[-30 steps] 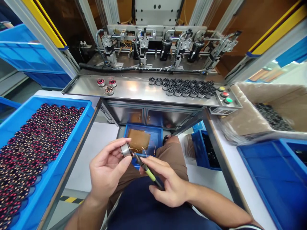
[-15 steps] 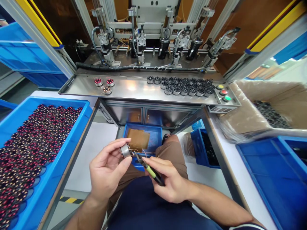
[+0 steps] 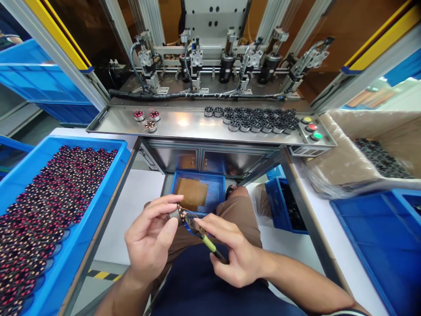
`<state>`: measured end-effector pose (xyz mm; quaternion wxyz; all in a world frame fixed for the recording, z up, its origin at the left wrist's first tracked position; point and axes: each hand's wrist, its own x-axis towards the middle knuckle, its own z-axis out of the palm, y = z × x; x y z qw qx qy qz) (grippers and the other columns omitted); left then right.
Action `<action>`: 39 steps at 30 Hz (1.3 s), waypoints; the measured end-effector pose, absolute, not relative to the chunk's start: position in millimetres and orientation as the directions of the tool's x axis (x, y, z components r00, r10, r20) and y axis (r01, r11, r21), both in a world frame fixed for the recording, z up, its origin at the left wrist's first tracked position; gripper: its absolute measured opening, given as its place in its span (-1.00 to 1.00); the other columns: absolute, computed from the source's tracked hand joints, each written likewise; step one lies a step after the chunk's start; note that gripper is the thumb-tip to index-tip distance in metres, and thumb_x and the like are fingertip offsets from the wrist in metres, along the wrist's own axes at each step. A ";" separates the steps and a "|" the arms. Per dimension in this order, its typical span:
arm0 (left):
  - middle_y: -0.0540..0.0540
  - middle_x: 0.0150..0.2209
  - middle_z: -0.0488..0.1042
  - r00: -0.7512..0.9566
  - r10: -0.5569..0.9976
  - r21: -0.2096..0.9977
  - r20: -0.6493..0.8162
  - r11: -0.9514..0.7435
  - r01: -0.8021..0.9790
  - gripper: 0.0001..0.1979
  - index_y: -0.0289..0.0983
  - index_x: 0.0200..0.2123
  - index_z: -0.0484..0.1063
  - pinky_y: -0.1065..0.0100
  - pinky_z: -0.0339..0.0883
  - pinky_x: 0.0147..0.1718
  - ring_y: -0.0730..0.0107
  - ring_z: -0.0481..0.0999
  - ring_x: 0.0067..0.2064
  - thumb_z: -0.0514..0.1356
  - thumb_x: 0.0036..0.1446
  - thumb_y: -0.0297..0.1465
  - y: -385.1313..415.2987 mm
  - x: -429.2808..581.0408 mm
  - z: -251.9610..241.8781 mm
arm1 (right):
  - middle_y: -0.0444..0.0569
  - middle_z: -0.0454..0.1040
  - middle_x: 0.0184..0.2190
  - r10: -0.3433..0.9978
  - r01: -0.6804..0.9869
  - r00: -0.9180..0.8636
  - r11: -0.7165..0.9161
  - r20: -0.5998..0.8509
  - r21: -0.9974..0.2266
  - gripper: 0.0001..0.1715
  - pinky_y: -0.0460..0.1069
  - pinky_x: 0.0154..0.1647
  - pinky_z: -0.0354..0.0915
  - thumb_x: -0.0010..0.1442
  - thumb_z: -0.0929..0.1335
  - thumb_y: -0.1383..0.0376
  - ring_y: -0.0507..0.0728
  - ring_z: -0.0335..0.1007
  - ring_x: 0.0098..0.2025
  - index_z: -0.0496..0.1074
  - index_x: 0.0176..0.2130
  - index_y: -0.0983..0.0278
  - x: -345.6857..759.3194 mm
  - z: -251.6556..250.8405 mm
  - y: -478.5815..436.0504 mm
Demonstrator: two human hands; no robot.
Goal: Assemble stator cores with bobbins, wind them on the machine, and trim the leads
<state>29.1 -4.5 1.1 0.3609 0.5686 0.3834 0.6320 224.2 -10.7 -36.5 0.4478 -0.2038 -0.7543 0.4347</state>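
Observation:
Between the fingers and thumb of my left hand (image 3: 151, 239) is a small round motor stator (image 3: 176, 213), its copper-wound face turned to the right. Loose thin copper wires stick out from it. My right hand (image 3: 232, 250) grips wire cutters (image 3: 208, 242) with black and green handles. Their jaws reach up to the wound face, by the wires; whether they are closed on a wire I cannot make out. On the metal shelf ahead sit two red-wound stators (image 3: 138, 115) and a copper-wound stator (image 3: 150, 126).
Several black unwound stators (image 3: 256, 120) stand on the shelf (image 3: 184, 127), left of the coloured push buttons (image 3: 311, 127). Behind is a winding machine (image 3: 226, 66). A blue bin (image 3: 123, 153) full of wound stators is at left; a cardboard box (image 3: 342, 151) stands at right.
The stator has turned so more of its wound face shows. The cutters' jaws have moved closer to it and stand more across the wires. The view has shifted slightly.

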 end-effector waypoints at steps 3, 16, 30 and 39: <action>-0.11 -0.03 0.59 -0.078 0.887 0.890 0.456 -0.457 0.006 -0.72 -0.25 -0.10 0.54 0.35 0.49 -0.01 0.30 0.55 0.04 0.21 0.17 -0.64 -5.5 28.3 0.5 | 0.12 0.42 -0.10 0.698 -0.071 -0.516 0.543 0.496 -0.837 0.06 0.08 -0.17 0.42 -0.14 0.27 0.54 0.17 0.36 -0.14 0.12 0.36 0.31 224.0 -34.8 -9.2; -0.10 -0.05 0.61 -0.133 0.882 0.887 0.452 -0.460 -0.037 -0.74 -0.23 -0.13 0.57 0.35 0.49 0.00 0.33 0.59 0.01 0.20 0.19 -0.62 -0.8 27.7 1.6 | 0.09 0.40 -0.15 0.768 0.063 -0.518 0.472 0.376 -0.879 0.02 0.05 -0.15 0.41 -0.11 0.27 0.56 0.16 0.35 -0.14 0.14 0.35 0.32 240.8 -41.6 -25.6; -0.13 -0.06 0.61 -0.127 0.820 0.827 0.558 -0.538 0.161 -0.69 -0.24 -0.13 0.56 0.25 0.52 -0.09 0.24 0.59 -0.02 0.22 0.12 -0.67 -5.6 36.0 4.0 | 0.12 0.43 -0.07 0.733 0.010 -0.484 0.551 0.478 -0.834 0.01 0.08 -0.11 0.43 -0.09 0.27 0.52 0.18 0.40 -0.09 0.11 0.35 0.30 229.4 -30.2 -22.9; -0.13 -0.05 0.61 -0.066 0.835 0.829 0.546 -0.527 0.184 -0.67 -0.23 -0.11 0.56 0.24 0.48 -0.05 0.24 0.57 0.00 0.23 0.11 -0.66 -7.0 33.6 3.1 | 0.07 0.48 -0.19 0.713 -0.029 -0.478 0.570 0.512 -0.821 0.02 0.06 -0.24 0.42 -0.10 0.27 0.52 0.15 0.38 -0.21 0.12 0.36 0.31 229.2 -30.2 -18.1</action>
